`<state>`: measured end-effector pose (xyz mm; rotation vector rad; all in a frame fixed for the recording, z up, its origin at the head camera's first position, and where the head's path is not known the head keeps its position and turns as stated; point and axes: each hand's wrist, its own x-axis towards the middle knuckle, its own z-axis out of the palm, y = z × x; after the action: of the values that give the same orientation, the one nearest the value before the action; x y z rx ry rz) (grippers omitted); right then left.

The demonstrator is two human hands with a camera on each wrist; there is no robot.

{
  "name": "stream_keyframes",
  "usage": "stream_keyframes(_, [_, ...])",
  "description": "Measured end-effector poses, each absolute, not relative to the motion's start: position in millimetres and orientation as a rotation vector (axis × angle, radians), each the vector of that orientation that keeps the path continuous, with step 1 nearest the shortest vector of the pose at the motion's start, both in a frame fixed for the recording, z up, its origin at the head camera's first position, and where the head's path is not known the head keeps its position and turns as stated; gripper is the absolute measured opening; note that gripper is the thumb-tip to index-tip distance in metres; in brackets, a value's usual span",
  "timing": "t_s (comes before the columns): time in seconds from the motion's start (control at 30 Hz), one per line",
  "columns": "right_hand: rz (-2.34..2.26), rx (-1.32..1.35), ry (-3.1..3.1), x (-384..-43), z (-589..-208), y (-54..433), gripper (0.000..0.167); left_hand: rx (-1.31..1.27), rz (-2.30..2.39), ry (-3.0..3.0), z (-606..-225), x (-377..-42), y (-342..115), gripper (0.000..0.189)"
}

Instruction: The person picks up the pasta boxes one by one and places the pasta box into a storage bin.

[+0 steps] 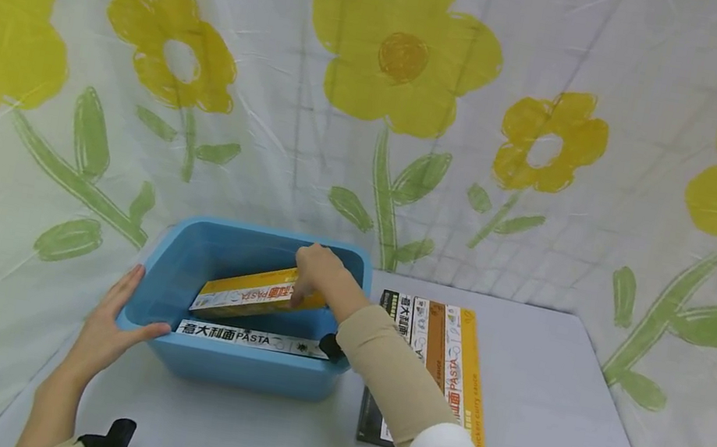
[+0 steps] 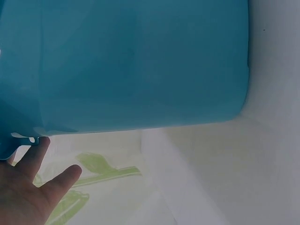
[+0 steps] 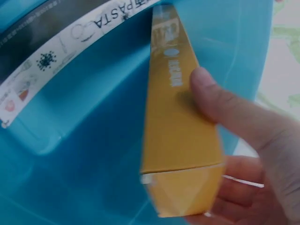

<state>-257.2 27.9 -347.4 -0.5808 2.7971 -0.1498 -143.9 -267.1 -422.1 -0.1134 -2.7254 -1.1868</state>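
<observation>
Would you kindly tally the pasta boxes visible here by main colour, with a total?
Black: 2, the black box in the bin and the black box on the table
Yellow: 2, the yellow box in the right hand and the yellow box on the table
Brown: 1, the brown box on the table
Total: 5 boxes

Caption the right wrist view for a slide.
The right hand's grip holds a yellow box inside a blue tub, a black-and-white pasta box nearby.
</observation>
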Motion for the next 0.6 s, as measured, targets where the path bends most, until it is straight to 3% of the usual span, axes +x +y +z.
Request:
stream_keyframes(0.23, [-0.075, -0.563, 2.766, -256, -344, 42, 0.079, -0.141, -1.212, -2.728, -425, -146, -269, 0.105])
stream_keyframes(0.6, [-0.901, -0.654, 2.903, -222, -339, 121, 0.071, -0.155, -1.207, -2.705, -425, -147, -271, 0.104])
